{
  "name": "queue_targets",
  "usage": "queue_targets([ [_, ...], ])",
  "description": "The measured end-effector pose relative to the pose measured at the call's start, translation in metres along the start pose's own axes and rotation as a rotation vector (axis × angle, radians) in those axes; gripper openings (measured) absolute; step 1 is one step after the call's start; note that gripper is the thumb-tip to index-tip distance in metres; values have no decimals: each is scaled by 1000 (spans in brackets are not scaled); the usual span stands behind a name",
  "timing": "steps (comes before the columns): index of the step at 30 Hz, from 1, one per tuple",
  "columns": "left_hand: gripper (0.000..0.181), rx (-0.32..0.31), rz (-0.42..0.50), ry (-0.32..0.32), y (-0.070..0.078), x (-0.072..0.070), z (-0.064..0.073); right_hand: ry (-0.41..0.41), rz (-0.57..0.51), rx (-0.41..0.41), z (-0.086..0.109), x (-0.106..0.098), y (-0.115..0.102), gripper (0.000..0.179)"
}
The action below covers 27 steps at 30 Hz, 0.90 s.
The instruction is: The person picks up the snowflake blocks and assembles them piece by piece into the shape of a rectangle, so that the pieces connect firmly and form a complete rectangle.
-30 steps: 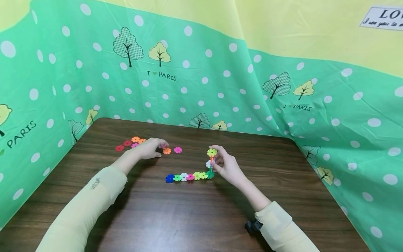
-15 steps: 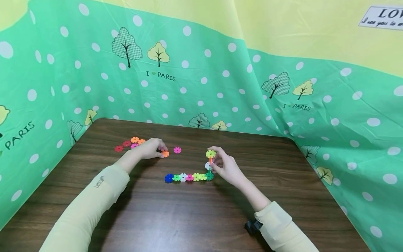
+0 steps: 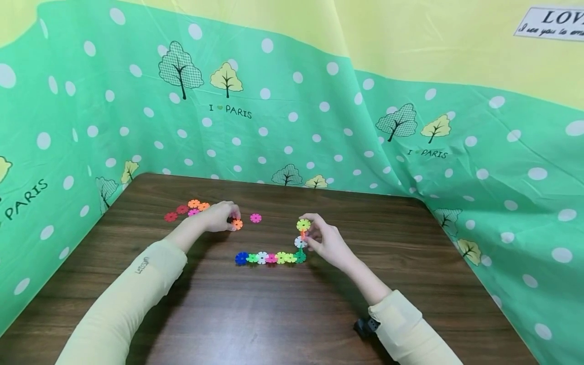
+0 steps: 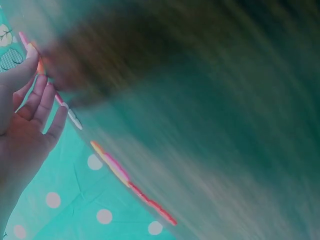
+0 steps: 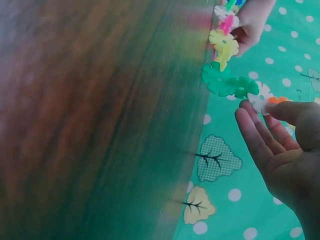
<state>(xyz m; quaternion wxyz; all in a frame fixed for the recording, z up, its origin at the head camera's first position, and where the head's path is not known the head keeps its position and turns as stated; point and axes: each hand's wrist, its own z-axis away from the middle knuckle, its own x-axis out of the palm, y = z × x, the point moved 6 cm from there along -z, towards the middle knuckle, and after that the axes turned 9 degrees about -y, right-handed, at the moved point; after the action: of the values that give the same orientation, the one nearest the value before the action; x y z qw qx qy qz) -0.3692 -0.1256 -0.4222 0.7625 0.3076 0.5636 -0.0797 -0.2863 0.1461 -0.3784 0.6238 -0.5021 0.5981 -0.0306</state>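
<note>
At the table's far middle my left hand pinches an orange flower-shaped plastic disc between thumb and fingers. My right hand grips the raised end of a chain of interlocked discs, near an orange disc and a white disc. A yellow-green disc tops this end; its lower part joins a dark green disc. From there the chain runs left along the table, ending in a blue disc. The right wrist view shows the thumb over the white disc and orange piece.
A pink disc lies alone between the hands. Red discs, orange discs and a pink one lie left of the left hand, partly behind its wrist. A green dotted curtain borders the wooden table.
The left hand has closed on the orange disc and drawn it slightly nearer, away from the pink disc. The right hand keeps its hold on the chain's raised end.
</note>
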Motion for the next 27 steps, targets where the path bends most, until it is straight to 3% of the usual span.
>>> queue_targets([
  [9, 26, 21, 76, 30, 1, -3, 1, 19, 52, -14, 0, -4, -1, 43],
  [19, 13, 99, 77, 168, 12, -13, 7, 34, 50, -6, 1, -6, 0, 33],
  [27, 8, 79, 161, 289, 28, -24, 18, 73, 57, -20, 2, -7, -4, 25],
])
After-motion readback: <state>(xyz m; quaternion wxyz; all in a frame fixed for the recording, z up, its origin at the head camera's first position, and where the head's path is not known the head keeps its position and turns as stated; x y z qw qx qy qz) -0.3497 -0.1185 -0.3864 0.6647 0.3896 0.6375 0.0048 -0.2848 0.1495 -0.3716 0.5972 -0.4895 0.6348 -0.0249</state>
